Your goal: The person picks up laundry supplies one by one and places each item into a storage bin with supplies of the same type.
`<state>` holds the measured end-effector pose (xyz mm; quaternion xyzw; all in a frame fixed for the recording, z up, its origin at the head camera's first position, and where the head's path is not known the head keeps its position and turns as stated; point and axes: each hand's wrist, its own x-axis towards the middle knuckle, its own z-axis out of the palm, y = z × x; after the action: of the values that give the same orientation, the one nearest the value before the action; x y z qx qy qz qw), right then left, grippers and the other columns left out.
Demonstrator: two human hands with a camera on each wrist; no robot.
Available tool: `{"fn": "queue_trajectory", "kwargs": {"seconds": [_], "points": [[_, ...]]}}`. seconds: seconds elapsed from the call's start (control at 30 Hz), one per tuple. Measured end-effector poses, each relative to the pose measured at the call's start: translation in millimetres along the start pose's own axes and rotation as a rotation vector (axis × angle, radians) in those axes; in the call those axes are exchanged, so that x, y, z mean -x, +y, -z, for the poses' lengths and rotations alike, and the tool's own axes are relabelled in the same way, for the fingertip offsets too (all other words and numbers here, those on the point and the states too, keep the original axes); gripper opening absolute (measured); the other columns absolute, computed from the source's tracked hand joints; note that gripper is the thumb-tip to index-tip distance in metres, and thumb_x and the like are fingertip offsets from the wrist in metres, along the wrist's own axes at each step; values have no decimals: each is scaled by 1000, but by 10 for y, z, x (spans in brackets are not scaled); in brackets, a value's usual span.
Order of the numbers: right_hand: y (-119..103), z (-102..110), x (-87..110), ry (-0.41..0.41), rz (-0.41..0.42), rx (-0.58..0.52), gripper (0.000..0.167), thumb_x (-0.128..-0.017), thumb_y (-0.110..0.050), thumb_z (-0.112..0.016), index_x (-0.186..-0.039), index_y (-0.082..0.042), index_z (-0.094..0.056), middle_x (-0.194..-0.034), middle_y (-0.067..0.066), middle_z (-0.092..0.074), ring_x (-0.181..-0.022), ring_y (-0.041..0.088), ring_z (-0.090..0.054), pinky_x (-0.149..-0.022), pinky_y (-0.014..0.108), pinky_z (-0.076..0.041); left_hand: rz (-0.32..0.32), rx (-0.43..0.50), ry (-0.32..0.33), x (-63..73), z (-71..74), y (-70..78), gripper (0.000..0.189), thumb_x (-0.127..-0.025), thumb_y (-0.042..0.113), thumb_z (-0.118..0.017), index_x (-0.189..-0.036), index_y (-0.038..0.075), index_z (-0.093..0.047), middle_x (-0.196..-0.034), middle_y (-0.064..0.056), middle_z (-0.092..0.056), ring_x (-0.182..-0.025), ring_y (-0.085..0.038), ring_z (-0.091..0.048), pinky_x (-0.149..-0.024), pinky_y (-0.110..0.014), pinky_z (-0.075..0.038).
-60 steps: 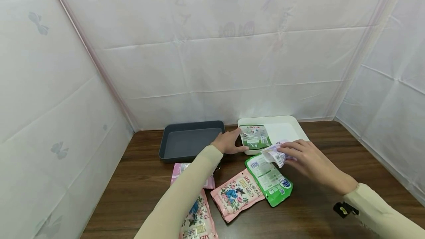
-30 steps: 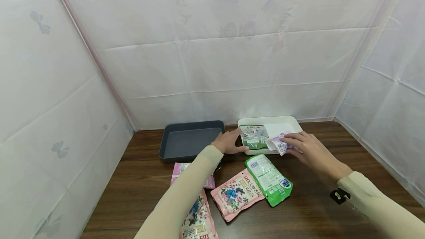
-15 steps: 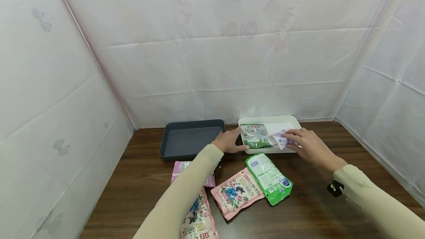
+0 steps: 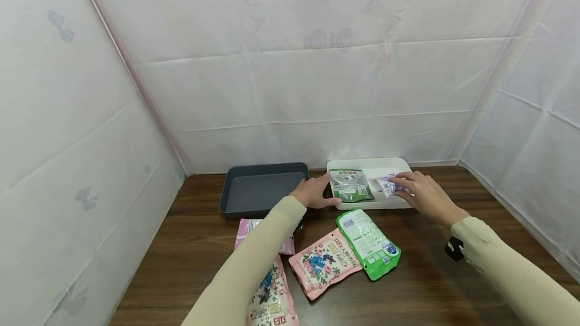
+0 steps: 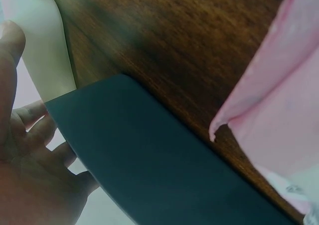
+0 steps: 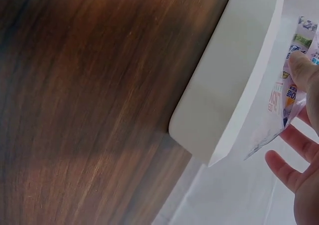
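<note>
My right hand (image 4: 423, 195) pinches a small white-and-purple printed pouch (image 4: 386, 185) low over the right part of the white tray (image 4: 376, 206). In the right wrist view, the thumb lies on the pouch's (image 6: 290, 93) printed face and some fingers are spread behind it. My left hand (image 4: 312, 192) is at the white tray's left end, thumb and forefinger spread at its front left corner. In the left wrist view its extended fingers lie beyond the rim of the dark grey tray (image 5: 144, 150). Inside the white tray, a green-and-silver pouch (image 4: 350, 185) lies on the left.
The dark grey tray stands left of the white one. On the wooden table in front lie a green-and-white pouch (image 4: 369, 245), a pink floral pouch (image 4: 323, 265), another floral pouch (image 4: 272, 296) and a pink-purple pouch (image 4: 244, 228), the last two partly under my left forearm. White sheeting encloses the table.
My right hand has carried the purple pouch from above the green-and-white pouch back and right, down into the white tray beside the green-and-silver pouch. The left hand has stayed in place.
</note>
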<state>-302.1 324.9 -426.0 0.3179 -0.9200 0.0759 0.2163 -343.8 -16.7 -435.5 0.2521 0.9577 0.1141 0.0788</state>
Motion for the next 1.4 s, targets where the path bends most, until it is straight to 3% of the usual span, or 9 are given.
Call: {"fn": "queue_trajectory", "kwargs": {"seconds": [0.23, 0.73, 1.0, 1.4], "points": [[41, -37, -42, -33, -16, 13, 41, -90, -12, -80, -130, -8, -71, -120, 20, -71, -98, 36, -65, -78, 54, -53, 3, -14, 4, -22, -8, -5, 88, -97, 66, -56, -164, 17, -26, -164, -3, -37, -140, -28, -50, -120, -58, -28], [83, -110, -192, -132, -43, 20, 41, -91, -14, -79, -131, -12, -72, -121, 17, -71, -106, 38, -64, -91, 61, -50, 12, -3, 8, -14, -41, 16, 91, -96, 67, -57, -165, 18, -24, -165, -2, -36, -141, -27, -49, -120, -58, -28], [152, -170, -273, -177, -26, 39, 37, -90, -14, -81, -126, -11, -75, -117, 16, -72, -100, 36, -67, -84, 57, -55, 17, -2, 6, -31, -60, 19, 90, -96, 67, -57, -165, 18, -25, -165, -1, -36, -142, -27, -49, -120, -58, -28], [143, -170, -376, -288, -84, 9, 36, -90, -12, -81, -125, -7, -75, -113, 17, -73, -99, 34, -69, -80, 52, -58, 17, 13, 5, -29, -56, 13, 91, -96, 67, -58, -165, 19, -24, -165, -2, -36, -142, -27, -48, -120, -58, -27]]}}
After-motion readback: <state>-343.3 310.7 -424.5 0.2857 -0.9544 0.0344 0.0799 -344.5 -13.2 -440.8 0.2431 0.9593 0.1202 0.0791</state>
